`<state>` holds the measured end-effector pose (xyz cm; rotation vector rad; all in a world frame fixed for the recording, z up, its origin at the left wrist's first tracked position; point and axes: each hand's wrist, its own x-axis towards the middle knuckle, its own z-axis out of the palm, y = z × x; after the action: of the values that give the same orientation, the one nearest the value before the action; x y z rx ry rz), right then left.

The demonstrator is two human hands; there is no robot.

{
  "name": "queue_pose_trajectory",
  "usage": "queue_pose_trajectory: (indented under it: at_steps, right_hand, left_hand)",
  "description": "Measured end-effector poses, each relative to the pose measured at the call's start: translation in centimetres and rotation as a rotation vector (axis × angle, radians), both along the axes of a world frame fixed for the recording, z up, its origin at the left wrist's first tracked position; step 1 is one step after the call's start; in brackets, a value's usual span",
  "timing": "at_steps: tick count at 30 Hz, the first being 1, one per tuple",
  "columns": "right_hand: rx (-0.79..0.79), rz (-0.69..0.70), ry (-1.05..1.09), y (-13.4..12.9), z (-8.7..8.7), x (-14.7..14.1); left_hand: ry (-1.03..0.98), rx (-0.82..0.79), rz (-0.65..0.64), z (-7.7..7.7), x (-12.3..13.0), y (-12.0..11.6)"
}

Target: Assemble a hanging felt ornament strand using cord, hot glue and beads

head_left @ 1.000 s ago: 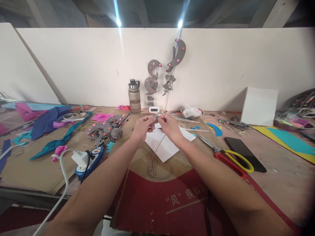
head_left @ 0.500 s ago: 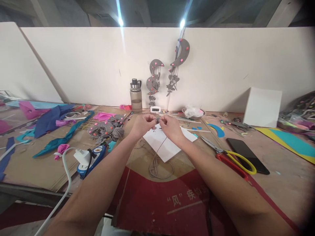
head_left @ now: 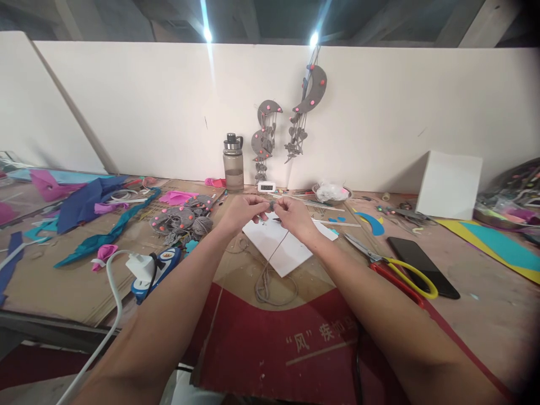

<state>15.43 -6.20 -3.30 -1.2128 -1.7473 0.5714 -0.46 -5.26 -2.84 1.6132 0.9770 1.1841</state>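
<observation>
Over a white foam sheet (head_left: 287,256), my left hand (head_left: 247,215) and my right hand (head_left: 295,218) meet fingertip to fingertip. Pinched between them is a small dark grey piece (head_left: 271,207), mostly covered by the fingers, so its shape is unclear. From my right hand a thin grey cord (head_left: 278,246) runs down across the sheet to a loose coil on the cardboard. Both hands are closed. Small dark bits lie on the sheet just below the fingers.
Scissors (head_left: 390,269) with red and yellow handles and a black phone (head_left: 422,265) lie to the right. A power strip (head_left: 169,261) is at the left, near grey felt pieces (head_left: 181,218). Behind stand a bottle (head_left: 233,169), a small clock (head_left: 266,187) and hanging crescent ornaments (head_left: 317,90).
The grey piece shows a little more between my fingers, and my left fingers have straightened slightly. The view has shifted a little. Both hands keep their pinch.
</observation>
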Motion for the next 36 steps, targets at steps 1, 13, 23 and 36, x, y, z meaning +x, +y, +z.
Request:
queue_pose_trajectory:
  at_steps: [1, 13, 23, 36]
  right_hand:
    - [0.014, -0.004, -0.018, -0.1, 0.1, 0.0]
    - [0.014, 0.067, 0.085, -0.3, 0.0, -0.2]
    - [-0.077, 0.049, 0.103, 0.2, 0.6, 0.6]
    - [0.222, 0.012, -0.332, -0.5, 1.5, 0.7]
  left_hand:
    - [0.002, 0.0, -0.003, 0.1, -0.1, 0.0]
    - [0.097, 0.193, 0.182, 0.4, 0.3, -0.8]
    - [0.097, 0.026, 0.053, 0.3, 0.1, -0.4]
    - [0.201, 0.117, -0.02, 0.6, -0.5, -0.6]
